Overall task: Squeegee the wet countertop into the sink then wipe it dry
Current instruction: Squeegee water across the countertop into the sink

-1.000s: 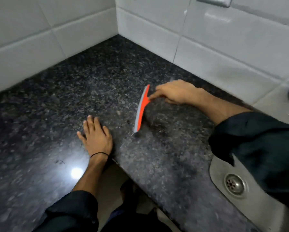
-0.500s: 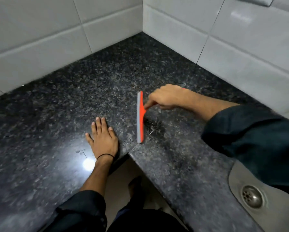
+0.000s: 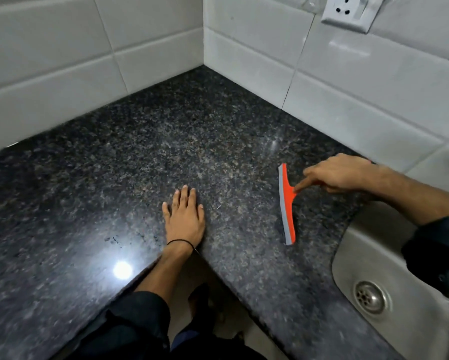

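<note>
Two hands working: left hand (image 3: 185, 220) flat, fingers spread on the counter (image 3: 166, 141) as a brace, right hand (image 3: 340, 174) closed on the squeegee (image 3: 287, 203) handle, blade down near the sink (image 3: 361, 255) for the pull.

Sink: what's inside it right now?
Inside the sink only its bare steel and the drain strainer show. The right sleeve covers its far right part.
</note>
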